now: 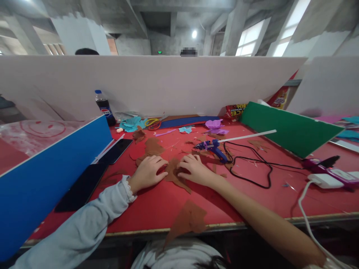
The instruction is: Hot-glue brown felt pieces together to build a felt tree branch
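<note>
brown piece [173, 170] between left hand [150, 171] and right hand [195, 171], at their fingertips | both half-curled, grip unclear | red counter [131, 216], scraps [153, 145] about | white partition [168, 82], concrete ceiling [185, 5]

We see bare concrete beams [182, 5] above the white partition [168, 84]. Lamp [194, 34] lit over it, bright windows [250, 38] above its right end, red table [146, 213] in front.

On the table [134, 218], a scrap [173, 171] lies mid-frame between my left hand [149, 172] and my right hand [196, 170]. Beyond them, right of centre, lies the glue gun [217, 151]; the bottle [104, 107] stands upper left, the charger [327, 181] far right.
</note>
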Tool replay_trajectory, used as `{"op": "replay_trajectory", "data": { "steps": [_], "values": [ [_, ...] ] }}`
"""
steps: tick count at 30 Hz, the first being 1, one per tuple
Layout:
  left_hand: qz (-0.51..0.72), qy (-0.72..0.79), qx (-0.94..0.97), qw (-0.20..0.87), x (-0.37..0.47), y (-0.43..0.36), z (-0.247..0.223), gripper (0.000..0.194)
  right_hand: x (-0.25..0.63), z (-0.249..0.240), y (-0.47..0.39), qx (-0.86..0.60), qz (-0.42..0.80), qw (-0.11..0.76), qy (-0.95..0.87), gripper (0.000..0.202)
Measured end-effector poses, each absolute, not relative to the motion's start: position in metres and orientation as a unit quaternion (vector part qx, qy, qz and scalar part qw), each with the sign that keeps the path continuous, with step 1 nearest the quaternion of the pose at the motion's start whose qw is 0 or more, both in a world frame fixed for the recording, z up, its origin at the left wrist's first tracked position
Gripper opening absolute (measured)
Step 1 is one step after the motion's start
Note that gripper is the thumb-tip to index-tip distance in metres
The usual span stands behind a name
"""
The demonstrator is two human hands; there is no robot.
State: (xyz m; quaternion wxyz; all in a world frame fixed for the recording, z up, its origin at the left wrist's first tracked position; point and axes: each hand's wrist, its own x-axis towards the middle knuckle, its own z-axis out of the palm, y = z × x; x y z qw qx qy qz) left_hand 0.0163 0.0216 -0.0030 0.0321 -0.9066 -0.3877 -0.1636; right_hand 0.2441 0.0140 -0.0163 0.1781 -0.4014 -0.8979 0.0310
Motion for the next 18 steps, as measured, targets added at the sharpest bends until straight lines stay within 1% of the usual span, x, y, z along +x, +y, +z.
{"op": "replay_trajectory", "data": {
  "steps": [4, 12, 18],
  "values": [
    [-0.154, -0.384, -0.910, 0.036, 0.0153, 0.0225, -0.0042, 0.021, 0.2444, -0.0167, 0.0141, -0.401, 0.027, 0.179, -0.898, 0.019],
    [-0.169, -0.372, -0.913, 0.017, 0.0152, 0.0228, -0.0063, 0.022, 0.2448, -0.0155, 0.0135, -0.397, 0.001, 0.173, -0.901, 0.019],
    [-0.156, -0.380, -0.911, 0.036, 0.0156, 0.0231, -0.0051, 0.023, 0.2437, -0.0149, 0.0123, -0.397, 0.001, 0.176, -0.901, 0.019]
  ]
}}
